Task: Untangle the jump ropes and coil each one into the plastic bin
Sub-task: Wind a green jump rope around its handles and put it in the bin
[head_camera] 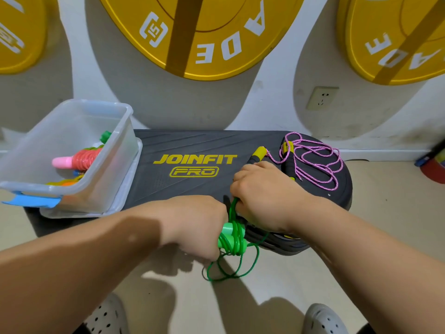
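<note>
My left hand point(195, 225) grips the green jump rope point(232, 239) by its handles, with cord wound around them and loose loops hanging below the step's front edge. My right hand point(262, 191) pinches the green cord just above the handles, fingers curled. A pink braided rope point(317, 160) with black and yellow handles lies loosely piled at the right end of the black step platform point(183, 150). The clear plastic bin point(79, 150) stands at the left end and holds coiled ropes, one with a pink and red handle.
Yellow weight plates point(199, 32) lean against the white wall behind the platform. A wall socket point(321, 97) is at the right. My grey clogs point(322, 319) stand on the beige floor below. A red object point(433, 165) sits at the far right.
</note>
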